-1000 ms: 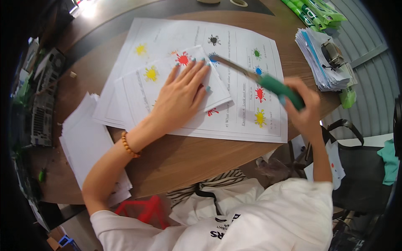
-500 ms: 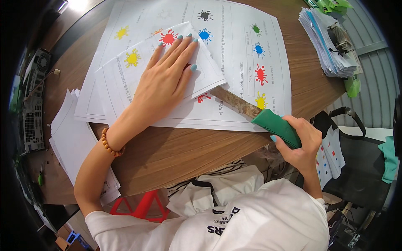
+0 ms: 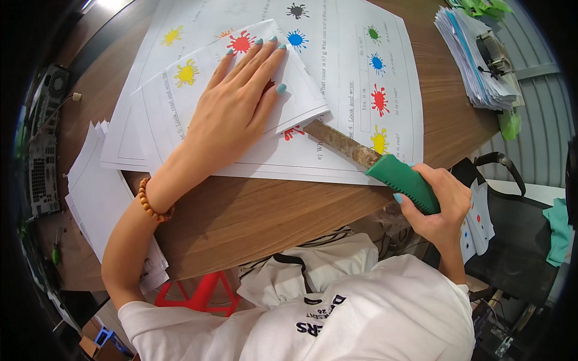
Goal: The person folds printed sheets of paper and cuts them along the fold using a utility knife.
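Note:
My left hand (image 3: 244, 99) lies flat, fingers stretched out, on a folded printed sheet (image 3: 295, 90) with paint-splash pictures. It presses that sheet onto larger worksheets (image 3: 340, 66) spread across the table. In my right hand (image 3: 445, 201) is a knife with a green handle (image 3: 406, 183). Its rusty, stained blade (image 3: 343, 144) points up and left, and its far end meets the folded sheet's lower edge near the corner. Whether the tip goes in under the fold, I cannot tell.
The wooden table (image 3: 241, 222) curves along its near edge. White papers (image 3: 99, 186) lie at the left, beside a computer case (image 3: 45, 144) and a small screwdriver (image 3: 56, 253). A thick paper stack (image 3: 463, 66) sits at the far right. A black chair (image 3: 518, 253) holds printed sheets.
My right hand and the knife have shifted slightly to the right. My left hand still presses on the folded sheet; the whole view has moved a little.

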A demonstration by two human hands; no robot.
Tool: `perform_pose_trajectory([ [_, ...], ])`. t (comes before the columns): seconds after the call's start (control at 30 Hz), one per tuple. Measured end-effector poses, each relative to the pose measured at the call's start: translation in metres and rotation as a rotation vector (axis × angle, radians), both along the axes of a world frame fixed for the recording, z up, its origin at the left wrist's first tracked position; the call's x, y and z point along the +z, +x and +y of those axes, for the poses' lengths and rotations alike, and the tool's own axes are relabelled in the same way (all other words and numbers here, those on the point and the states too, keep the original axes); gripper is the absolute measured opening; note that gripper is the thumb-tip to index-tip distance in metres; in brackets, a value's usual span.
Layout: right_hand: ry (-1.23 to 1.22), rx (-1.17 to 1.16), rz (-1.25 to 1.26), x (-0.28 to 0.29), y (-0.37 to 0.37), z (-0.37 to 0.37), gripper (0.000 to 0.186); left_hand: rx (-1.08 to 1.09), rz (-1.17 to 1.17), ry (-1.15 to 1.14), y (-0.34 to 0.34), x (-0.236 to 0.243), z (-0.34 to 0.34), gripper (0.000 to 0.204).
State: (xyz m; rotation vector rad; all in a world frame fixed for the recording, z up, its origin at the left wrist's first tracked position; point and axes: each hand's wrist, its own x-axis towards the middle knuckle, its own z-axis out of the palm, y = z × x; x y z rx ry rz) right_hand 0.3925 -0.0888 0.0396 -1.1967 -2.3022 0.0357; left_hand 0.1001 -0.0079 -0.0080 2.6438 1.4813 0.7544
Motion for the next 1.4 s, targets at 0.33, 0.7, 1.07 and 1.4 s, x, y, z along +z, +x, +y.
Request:
perform_pose_trajectory([
  [0.33,0.055,-0.04,-0.032,-0.011,-0.007,0.012,0.034,-0.001,0.102,-0.001,0.0,0.001,-0.001,0.055],
  [0.7,0.034,-0.103,-0.049,-0.008,-0.013,0.028,0.032,0.002,0.208,0.015,0.0,0.002,-0.001,0.059],
  [1.07,0.07,-0.05,-0.047,-0.02,-0.035,0.101,0.027,-0.003,0.184,0.012,0.0,-0.005,-0.003,0.059],
  [1.4,0.297,-0.131,-0.059,-0.016,-0.04,0.176,0.024,-0.046,0.134,-0.001,0.003,0.001,0.002,0.079],
])
